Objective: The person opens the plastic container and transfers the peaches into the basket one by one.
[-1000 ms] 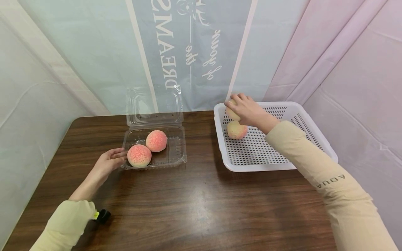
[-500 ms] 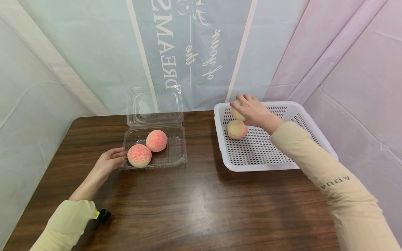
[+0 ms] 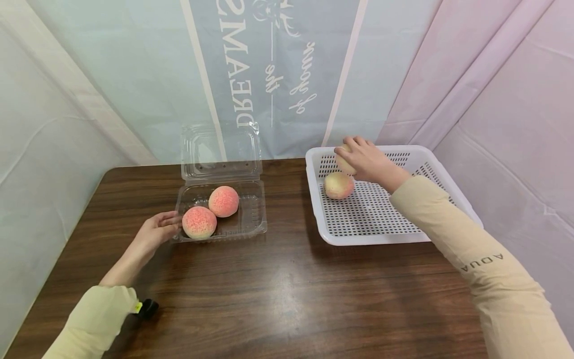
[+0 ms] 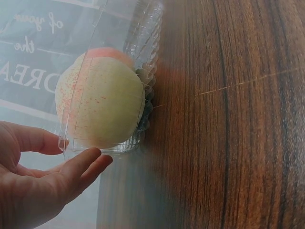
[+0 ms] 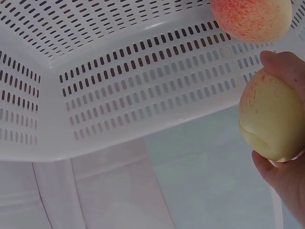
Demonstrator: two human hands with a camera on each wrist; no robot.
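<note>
Basket (image 3: pixel 314 199) has one peach (image 3: pixel 338 186), right hand (image 3: pixel 368 162) grips second peach (image 5: pixel 269 117), left hand (image 3: pixel 154 231) pinches box (image 3: pixel 252 207) holding two peaches (image 3: pixel 199 223) left of basket.

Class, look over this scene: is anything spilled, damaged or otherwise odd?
The backdrop looks odd: in the head view its lettering runs sideways and appears mirrored. Nothing looks spilled or damaged: two peaches sit in the clear box, one in the white basket, and the right hand grips another peach.
</note>
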